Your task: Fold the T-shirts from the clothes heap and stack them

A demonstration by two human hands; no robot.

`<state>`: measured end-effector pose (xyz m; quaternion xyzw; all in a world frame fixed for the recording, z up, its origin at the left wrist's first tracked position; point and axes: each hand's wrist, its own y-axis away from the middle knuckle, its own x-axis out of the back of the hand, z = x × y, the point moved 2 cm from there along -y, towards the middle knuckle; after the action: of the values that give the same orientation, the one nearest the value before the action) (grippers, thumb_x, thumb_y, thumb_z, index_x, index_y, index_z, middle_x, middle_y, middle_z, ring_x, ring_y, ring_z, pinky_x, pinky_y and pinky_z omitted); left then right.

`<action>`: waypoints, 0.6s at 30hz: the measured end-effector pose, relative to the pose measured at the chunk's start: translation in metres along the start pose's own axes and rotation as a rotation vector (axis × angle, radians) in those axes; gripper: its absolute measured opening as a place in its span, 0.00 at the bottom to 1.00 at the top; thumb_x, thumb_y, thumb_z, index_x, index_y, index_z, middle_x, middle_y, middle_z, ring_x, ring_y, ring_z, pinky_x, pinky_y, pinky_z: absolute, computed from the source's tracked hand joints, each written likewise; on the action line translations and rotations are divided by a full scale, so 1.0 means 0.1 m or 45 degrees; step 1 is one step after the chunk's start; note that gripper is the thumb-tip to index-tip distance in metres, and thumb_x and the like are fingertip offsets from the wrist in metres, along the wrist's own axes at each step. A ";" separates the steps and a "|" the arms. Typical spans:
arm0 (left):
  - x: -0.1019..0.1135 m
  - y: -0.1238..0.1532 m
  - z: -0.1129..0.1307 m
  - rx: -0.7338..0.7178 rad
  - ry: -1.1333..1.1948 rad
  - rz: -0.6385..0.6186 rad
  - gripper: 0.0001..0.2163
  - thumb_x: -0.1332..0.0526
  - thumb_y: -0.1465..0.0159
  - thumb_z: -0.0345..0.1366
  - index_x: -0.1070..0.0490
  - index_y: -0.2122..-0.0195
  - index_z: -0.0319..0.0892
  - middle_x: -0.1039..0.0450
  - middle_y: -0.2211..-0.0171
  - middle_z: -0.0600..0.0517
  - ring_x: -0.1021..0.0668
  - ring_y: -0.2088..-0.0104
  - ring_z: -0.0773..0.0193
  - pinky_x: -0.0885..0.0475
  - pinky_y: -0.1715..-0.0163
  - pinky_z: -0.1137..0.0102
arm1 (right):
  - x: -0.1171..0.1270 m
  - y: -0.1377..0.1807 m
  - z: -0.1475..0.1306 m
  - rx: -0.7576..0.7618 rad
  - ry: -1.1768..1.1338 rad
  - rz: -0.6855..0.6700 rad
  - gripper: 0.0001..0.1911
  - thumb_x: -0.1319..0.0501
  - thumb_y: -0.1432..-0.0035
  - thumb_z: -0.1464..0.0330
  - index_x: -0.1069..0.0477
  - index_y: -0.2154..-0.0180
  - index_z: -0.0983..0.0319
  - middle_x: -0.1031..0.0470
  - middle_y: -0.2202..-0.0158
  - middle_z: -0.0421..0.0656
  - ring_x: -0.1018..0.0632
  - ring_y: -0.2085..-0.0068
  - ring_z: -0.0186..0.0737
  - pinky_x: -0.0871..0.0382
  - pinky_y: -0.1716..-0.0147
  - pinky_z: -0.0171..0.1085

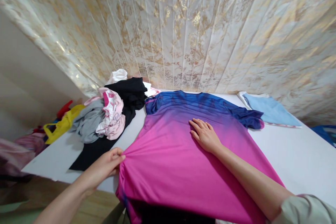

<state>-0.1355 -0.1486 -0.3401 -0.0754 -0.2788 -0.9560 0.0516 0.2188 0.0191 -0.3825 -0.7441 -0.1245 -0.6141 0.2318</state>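
Note:
A short-sleeved shirt [168, 147], fading from dark blue at the shoulders to bright pink below, lies spread on the white table with its collar at the far side. Its lower end hangs over the near edge. My left hand [111, 162] pinches the shirt's left side edge, and creases fan out from that grip. Flat on the shirt's upper middle rests my right hand [204, 134], fingers stretched out, palm down.
Left of the shirt is a heap of clothes: a grey garment [90, 120], a pink and white one [112, 119] and a black one [130, 92]. Folded light blue cloth [270, 108] lies at the back right of the white table [301, 157]. A patterned curtain [181, 31] hangs behind.

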 end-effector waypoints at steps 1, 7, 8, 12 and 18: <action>0.00 -0.01 -0.01 0.008 0.060 0.041 0.17 0.33 0.50 0.49 0.35 0.69 0.43 0.28 0.73 0.56 0.25 0.71 0.65 0.31 0.66 0.70 | 0.00 0.00 0.00 0.001 0.003 0.008 0.26 0.53 0.32 0.58 0.42 0.36 0.57 0.41 0.35 0.45 0.41 0.35 0.46 0.49 0.38 0.49; -0.02 -0.11 -0.10 -0.246 -0.388 0.259 0.17 0.42 0.47 0.53 0.34 0.70 0.44 0.29 0.75 0.56 0.25 0.69 0.60 0.33 0.68 0.68 | 0.00 0.01 0.00 0.014 0.004 0.022 0.26 0.53 0.33 0.59 0.41 0.37 0.57 0.41 0.35 0.45 0.40 0.36 0.46 0.48 0.39 0.49; 0.00 -0.11 -0.12 -0.265 -0.578 0.264 0.15 0.44 0.46 0.52 0.36 0.73 0.44 0.32 0.78 0.57 0.26 0.72 0.60 0.34 0.70 0.69 | 0.01 0.01 0.00 0.015 0.000 0.022 0.26 0.53 0.33 0.59 0.41 0.37 0.57 0.41 0.35 0.45 0.40 0.36 0.46 0.48 0.39 0.49; 0.10 -0.06 -0.10 -0.236 -1.196 0.229 0.11 0.50 0.40 0.44 0.41 0.76 0.46 0.36 0.83 0.58 0.28 0.77 0.63 0.38 0.74 0.70 | 0.02 0.01 0.01 0.007 -0.015 0.021 0.26 0.52 0.33 0.59 0.42 0.36 0.57 0.41 0.35 0.45 0.41 0.35 0.46 0.49 0.38 0.49; -0.19 -0.39 0.38 -0.771 -1.337 0.517 0.15 0.54 0.35 0.41 0.32 0.55 0.42 0.25 0.56 0.45 0.23 0.53 0.58 0.31 0.53 0.65 | 0.01 0.01 -0.04 -0.021 -0.045 0.013 0.25 0.51 0.33 0.60 0.42 0.37 0.56 0.42 0.34 0.45 0.41 0.35 0.47 0.50 0.38 0.50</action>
<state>-0.1181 -0.0943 -0.3325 -0.5963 0.0352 -0.7994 0.0647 0.2161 0.0168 -0.3815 -0.7573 -0.1198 -0.6007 0.2266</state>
